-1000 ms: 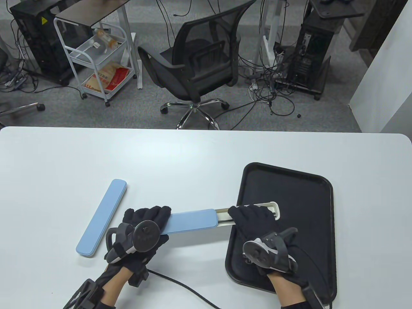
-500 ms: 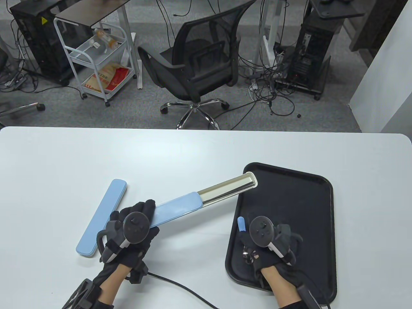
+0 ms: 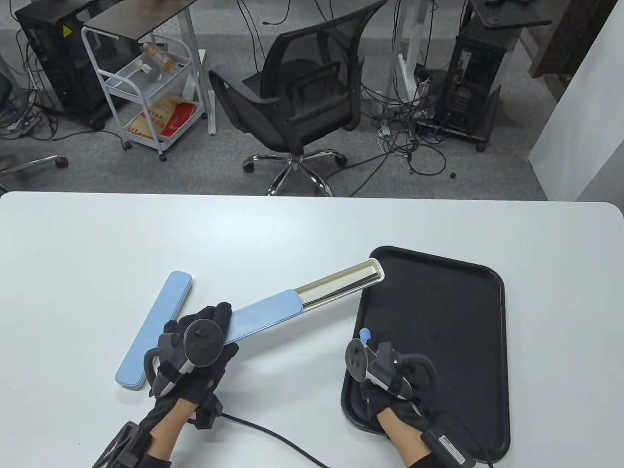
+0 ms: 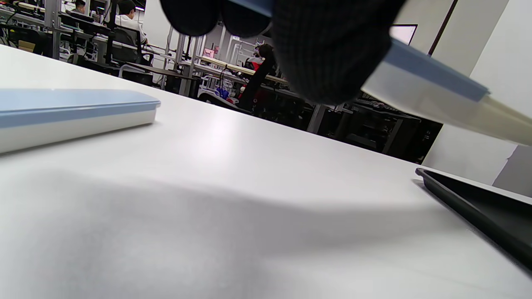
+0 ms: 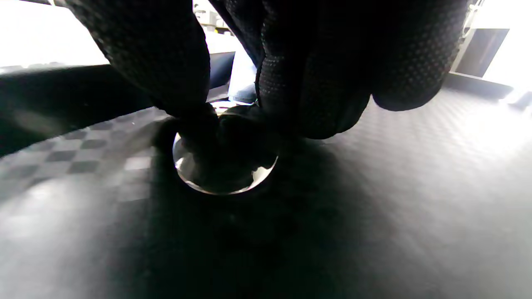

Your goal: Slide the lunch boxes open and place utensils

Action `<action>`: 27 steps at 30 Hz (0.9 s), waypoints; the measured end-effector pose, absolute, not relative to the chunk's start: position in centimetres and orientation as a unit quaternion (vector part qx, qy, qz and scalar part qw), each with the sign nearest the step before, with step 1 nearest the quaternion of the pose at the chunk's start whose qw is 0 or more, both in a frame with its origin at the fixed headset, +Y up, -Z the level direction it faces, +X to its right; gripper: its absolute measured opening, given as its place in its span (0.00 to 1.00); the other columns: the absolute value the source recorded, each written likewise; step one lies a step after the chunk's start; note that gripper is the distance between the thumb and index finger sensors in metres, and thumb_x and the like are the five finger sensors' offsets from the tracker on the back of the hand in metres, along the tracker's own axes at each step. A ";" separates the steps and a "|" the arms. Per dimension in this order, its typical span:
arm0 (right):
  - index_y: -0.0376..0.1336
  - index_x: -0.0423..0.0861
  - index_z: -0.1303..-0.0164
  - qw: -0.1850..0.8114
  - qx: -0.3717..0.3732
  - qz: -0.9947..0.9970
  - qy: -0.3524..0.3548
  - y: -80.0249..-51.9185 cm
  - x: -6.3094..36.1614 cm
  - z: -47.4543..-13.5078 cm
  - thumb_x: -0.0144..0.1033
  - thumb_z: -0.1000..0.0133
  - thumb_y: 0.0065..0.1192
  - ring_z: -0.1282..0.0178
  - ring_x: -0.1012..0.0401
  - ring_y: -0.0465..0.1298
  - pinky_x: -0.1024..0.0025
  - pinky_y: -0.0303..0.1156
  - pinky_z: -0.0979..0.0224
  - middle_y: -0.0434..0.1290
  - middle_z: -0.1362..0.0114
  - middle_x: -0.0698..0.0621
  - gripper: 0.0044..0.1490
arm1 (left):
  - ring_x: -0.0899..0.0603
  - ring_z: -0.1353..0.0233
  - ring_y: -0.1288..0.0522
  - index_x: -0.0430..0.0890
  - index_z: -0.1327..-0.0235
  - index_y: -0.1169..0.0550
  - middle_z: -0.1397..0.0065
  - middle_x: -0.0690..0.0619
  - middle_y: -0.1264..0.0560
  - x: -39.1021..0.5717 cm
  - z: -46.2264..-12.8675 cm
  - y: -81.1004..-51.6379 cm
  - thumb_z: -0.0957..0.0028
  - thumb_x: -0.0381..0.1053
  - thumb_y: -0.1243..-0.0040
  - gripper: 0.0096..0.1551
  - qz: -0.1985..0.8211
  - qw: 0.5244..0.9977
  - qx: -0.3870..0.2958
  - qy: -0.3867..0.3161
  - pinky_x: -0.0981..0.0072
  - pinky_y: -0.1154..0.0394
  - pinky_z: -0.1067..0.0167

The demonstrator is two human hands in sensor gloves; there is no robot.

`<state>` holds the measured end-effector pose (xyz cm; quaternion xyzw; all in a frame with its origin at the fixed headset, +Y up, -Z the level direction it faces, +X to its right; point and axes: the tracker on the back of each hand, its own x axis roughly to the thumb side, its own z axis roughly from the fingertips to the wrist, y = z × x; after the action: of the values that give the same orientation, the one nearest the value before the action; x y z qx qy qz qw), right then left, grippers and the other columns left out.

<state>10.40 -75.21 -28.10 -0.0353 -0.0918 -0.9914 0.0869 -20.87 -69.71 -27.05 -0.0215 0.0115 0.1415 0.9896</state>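
My left hand [image 3: 214,319] grips the near end of a light-blue lunch box [image 3: 265,312] and holds it tilted above the table. Its lid is slid back, and the steel inner tray [image 3: 341,282] sticks out toward the black tray [image 3: 438,302]. The left wrist view shows my fingers [image 4: 328,50] around the box [image 4: 432,70]. My right hand [image 3: 375,370] is over the tray's near left corner and holds a spoon whose blue handle tip [image 3: 364,334] pokes out. In the right wrist view my fingers [image 5: 282,83] press the spoon bowl [image 5: 224,174] against the tray floor [image 5: 395,187].
A second light-blue lunch box [image 3: 153,329], closed, lies flat on the white table [image 3: 292,229] left of my left hand; it also shows in the left wrist view [image 4: 75,112]. A black cable [image 3: 273,431] runs along the table's near edge. An office chair [image 3: 297,92] stands beyond the table.
My right hand left the box's open end and drew back to the tray's near left corner holding the spoon. My left hand lifted the box and swung its open end farther away.
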 end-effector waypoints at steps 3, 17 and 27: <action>0.62 0.35 0.24 0.093 -0.030 -0.991 -0.095 -75.3 10.1 -28.1 0.43 0.44 0.77 0.43 0.45 0.83 0.44 0.78 0.39 0.81 0.37 0.40 0.44 | 0.39 0.19 0.40 0.56 0.20 0.42 0.17 0.56 0.42 -20.9 -27.0 -69.7 0.51 0.56 0.25 0.50 0.144 0.989 -0.022 0.013 0.22 0.52 0.24; 0.67 0.36 0.28 0.077 0.002 -0.993 -0.090 -75.5 11.6 -29.0 0.38 0.46 0.80 0.47 0.47 0.84 0.45 0.78 0.39 0.82 0.41 0.44 0.39 | 0.39 0.19 0.40 0.56 0.20 0.42 0.17 0.56 0.42 -20.9 -27.1 -69.9 0.51 0.56 0.25 0.50 0.137 0.990 -0.024 0.007 0.23 0.52 0.24; 0.68 0.36 0.30 -0.025 0.093 -0.995 -0.033 -72.8 18.7 -30.0 0.37 0.47 0.80 0.46 0.47 0.84 0.44 0.78 0.37 0.83 0.41 0.44 0.37 | 0.39 0.19 0.40 0.56 0.20 0.42 0.17 0.56 0.42 -20.7 -27.2 -70.0 0.51 0.56 0.25 0.50 0.126 0.992 -0.019 -0.013 0.23 0.52 0.24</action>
<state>18.66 -72.80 -29.99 0.0933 -0.0331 -0.9948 -0.0246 -20.67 -70.05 -27.24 -0.0190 -0.0125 0.1263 0.9917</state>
